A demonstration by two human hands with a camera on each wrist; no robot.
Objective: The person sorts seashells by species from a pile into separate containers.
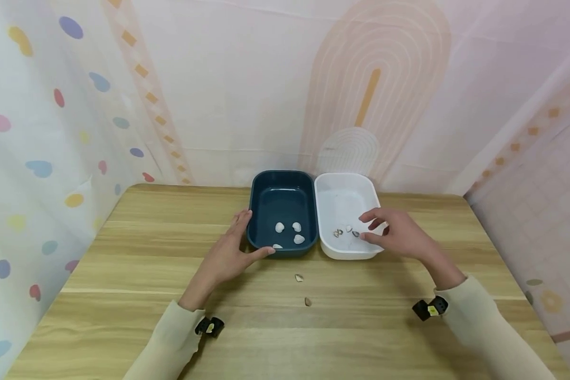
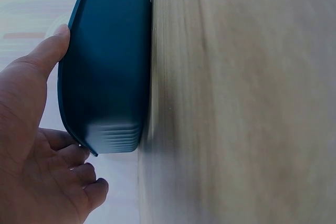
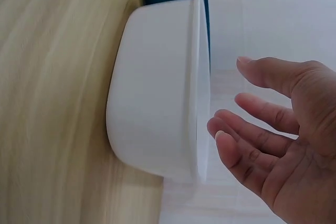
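A dark blue tray (image 1: 283, 203) and a white tray (image 1: 344, 200) stand side by side at the table's far middle. Several white shells (image 1: 298, 239) lie in the blue tray, and a few dark shells (image 1: 338, 233) lie in the white one. My left hand (image 1: 257, 234) touches the blue tray's (image 2: 105, 66) near left corner, thumb along the front rim, fingers straight on the side. My right hand (image 1: 364, 227) hovers over the white tray's (image 3: 152, 93) near right part, fingers relaxed and holding nothing. Two small shells (image 1: 298, 277) lie loose on the wood before the trays.
The wooden table (image 1: 147, 295) is ringed by patterned fabric walls at the back and on both sides. The second loose shell (image 1: 307, 302) lies nearer me, between my forearms. A small black device sits on each wrist.
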